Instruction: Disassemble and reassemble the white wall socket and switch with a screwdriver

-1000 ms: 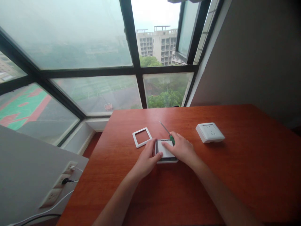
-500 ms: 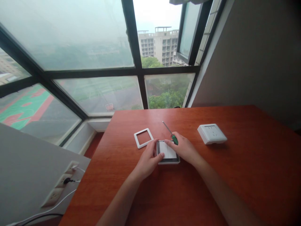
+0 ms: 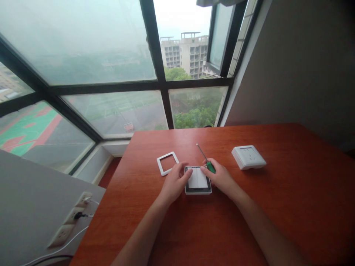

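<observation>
A white two-panel wall switch (image 3: 198,178) with a dark inner border lies on the table in front of me. My left hand (image 3: 174,180) grips its left side, the thumb on the upper left of the panels and the fingers curled at the edge. In my right hand (image 3: 219,174) is a screwdriver (image 3: 210,167) with a green handle, its shaft pointing up and to the left, away from the switch. The right thumb rests on the switch's upper right corner. Just behind my left hand lies a white square cover frame (image 3: 160,166).
A white wall socket on a box (image 3: 249,157) sits on the red-brown table (image 3: 277,214) to the right. Windows (image 3: 116,111) rise behind the table's far edge. At the lower left, wall outlets (image 3: 62,235) have plugs and cables.
My left thumb has slid up the switch's panels. My right hand has moved slightly right and down toward the corner, carrying the screwdriver. The view has shifted a little.
</observation>
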Available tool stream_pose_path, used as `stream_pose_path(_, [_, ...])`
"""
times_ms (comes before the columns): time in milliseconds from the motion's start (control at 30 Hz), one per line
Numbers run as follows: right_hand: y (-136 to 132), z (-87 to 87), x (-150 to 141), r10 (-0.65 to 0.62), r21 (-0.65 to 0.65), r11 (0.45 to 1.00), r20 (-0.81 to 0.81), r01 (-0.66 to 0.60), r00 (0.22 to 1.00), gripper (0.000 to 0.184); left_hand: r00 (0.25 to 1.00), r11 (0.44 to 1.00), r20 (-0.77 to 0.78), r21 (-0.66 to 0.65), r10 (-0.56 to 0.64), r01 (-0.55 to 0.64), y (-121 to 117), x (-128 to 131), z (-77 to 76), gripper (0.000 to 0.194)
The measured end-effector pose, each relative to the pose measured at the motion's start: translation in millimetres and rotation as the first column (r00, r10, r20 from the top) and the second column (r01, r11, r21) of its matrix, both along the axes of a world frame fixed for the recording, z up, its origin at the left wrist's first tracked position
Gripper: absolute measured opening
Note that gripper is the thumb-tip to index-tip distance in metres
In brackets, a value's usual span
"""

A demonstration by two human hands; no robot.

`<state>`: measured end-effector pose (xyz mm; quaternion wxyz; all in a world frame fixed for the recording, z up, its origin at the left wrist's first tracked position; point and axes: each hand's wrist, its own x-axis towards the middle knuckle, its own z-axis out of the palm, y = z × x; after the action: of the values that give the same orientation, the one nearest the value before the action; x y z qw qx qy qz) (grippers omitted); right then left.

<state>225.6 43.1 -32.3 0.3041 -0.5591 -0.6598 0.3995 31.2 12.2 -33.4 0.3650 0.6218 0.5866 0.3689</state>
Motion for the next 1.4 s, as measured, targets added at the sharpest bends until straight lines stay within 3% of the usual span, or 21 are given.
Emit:
stream_pose_path(267, [1, -1.4, -1, 0.026, 0.024, 0.999, 0.038, -0.027, 0.999, 0.029, 0.993, 1.0, -0.112, 0.012, 0.027, -0.025, 1, 7, 2.8, 0.028])
stream_pose_path(433, [2, -2.7, 0, 0.03, 0.02, 0.999, 0.019, -0.03, 0.999, 0.03, 0.997, 1.0, -0.078, -0.003, 0.011, -0.012, -1, 5, 2.3, 0.031])
stream_pose_path(700, [-1, -1.2, 1, 0.025, -0.021, 0.999, -0.004, -0.025, 1.0, 0.033, 0.984, 0.983, 0.012, -0.04, -0.176, 0.177, -16, -7, 6.6, 0.065])
stream_pose_path(1067, [1, -4.5, 0, 0.024, 0.008, 1.0, 0.007, -0.024, 1.0, 0.034, 0.982, 0.982, 0.095, -0.084, -0.163, 0.171, -13, -6, 4.3, 0.059])
stream_pose_path(1200, [0, -2.8, 0, 0.022, 0.001, 1.0, -0.002, -0.022, 1.0, 0.035, 0.992, 0.99, 0.065, -0.08, -0.109, 0.114, -11, -3, 5.9, 0.046])
stream_pose_path(1400, [-1, -0.3, 0, 0.019, -0.01, 1.0, -0.009, -0.019, 1.0, 0.035, 0.996, 0.995, 0.018, -0.036, -0.089, 0.09, -11, -1, 4.6, 0.043])
